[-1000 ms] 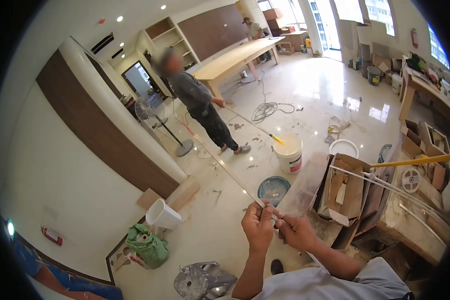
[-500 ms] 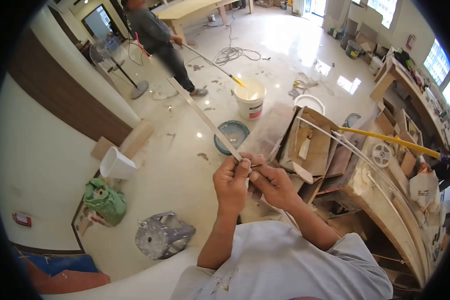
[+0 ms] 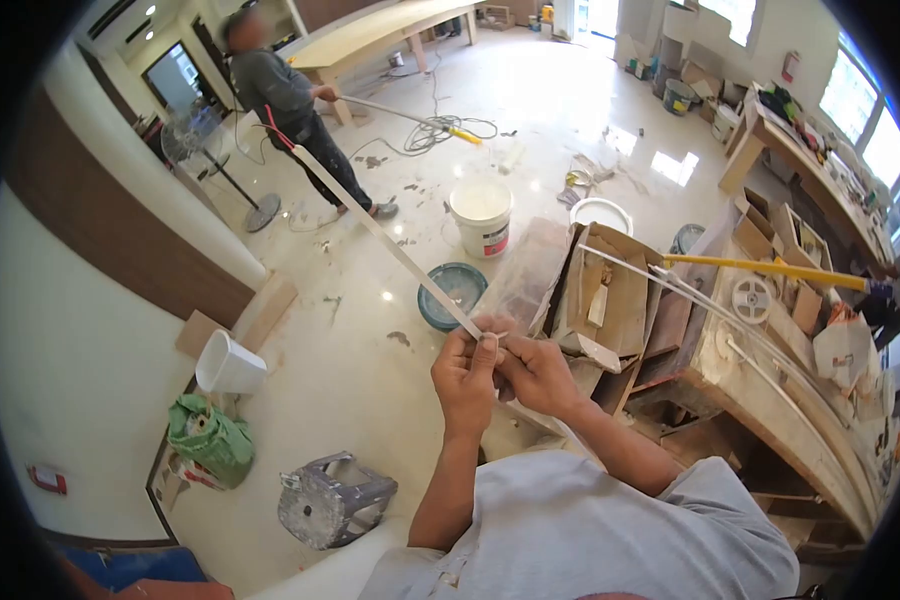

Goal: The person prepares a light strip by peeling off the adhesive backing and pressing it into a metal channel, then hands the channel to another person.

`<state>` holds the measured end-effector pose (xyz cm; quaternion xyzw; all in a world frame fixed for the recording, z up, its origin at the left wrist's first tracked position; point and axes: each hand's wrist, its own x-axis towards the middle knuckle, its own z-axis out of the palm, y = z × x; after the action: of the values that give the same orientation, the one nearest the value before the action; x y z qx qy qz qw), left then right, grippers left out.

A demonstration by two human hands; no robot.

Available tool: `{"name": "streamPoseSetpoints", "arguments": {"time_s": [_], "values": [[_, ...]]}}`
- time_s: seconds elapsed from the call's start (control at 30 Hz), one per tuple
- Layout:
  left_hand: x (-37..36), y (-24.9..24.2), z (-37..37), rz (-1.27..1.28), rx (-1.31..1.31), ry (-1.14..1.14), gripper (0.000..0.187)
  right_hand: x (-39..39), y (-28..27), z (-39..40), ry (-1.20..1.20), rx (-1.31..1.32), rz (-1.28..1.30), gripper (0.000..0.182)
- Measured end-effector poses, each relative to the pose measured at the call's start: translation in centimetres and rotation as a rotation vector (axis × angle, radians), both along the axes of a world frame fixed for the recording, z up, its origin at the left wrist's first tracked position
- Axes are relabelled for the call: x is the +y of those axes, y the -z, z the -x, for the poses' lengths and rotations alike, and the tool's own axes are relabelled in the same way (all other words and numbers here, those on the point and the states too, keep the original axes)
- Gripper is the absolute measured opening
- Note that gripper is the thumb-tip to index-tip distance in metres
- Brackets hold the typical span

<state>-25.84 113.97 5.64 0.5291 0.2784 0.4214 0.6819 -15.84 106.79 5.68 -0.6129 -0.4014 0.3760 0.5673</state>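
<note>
A long, narrow white strip (image 3: 402, 258) runs from my fingers up and to the left, with thin red wire-like pieces (image 3: 275, 128) at its far end. My left hand (image 3: 466, 382) is closed round its near end, thumb on top. Right beside it, my right hand (image 3: 542, 378) pinches at the same end, the two hands' fingertips close together. A small pale tip shows between them; exactly what the right fingers grip is partly hidden.
Ahead, a person (image 3: 295, 95) holds a paint roller (image 3: 465, 135) on a pole. White bucket (image 3: 481, 225) and green lid (image 3: 452, 296) lie beyond my hands. A cardboard box (image 3: 610, 290) and cluttered shelving (image 3: 730, 350) stand right; a spattered stool (image 3: 337, 500) is lower left.
The person ahead has lifted the roller out of the white bucket. The strip's far end now shows sharply with its red pieces. My hands keep their hold, shifting slightly.
</note>
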Motion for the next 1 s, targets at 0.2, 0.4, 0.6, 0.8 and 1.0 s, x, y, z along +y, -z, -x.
{"name": "streamPoseSetpoints", "arguments": {"time_s": [0.2, 0.4, 0.6, 0.8, 1.0], "values": [[1.0, 0.7, -0.2, -0.071, -0.089, 0.024, 0.017, -1.5, 0.9, -0.6, -0.079, 0.102, 0.045, 0.028], [-0.5, 1.6, -0.2, 0.015, -0.026, 0.052, 0.017, -2.1, 1.1, -0.3, -0.03, -0.022, 0.097, 0.026], [-0.5, 2.6, -0.9, -0.156, 0.163, -0.09, 0.012, -1.3, 2.3, 0.0, 0.108, -0.434, -0.168, 0.031], [-1.4, 2.2, -0.5, 0.003, 0.036, 0.018, 0.016, -2.1, 3.3, -1.2, -0.03, -0.179, -0.014, 0.025], [-1.3, 2.4, 0.1, -0.039, -0.057, -0.012, 0.017, -4.3, 4.4, -0.7, -0.113, -0.05, 0.052, 0.03]]}}
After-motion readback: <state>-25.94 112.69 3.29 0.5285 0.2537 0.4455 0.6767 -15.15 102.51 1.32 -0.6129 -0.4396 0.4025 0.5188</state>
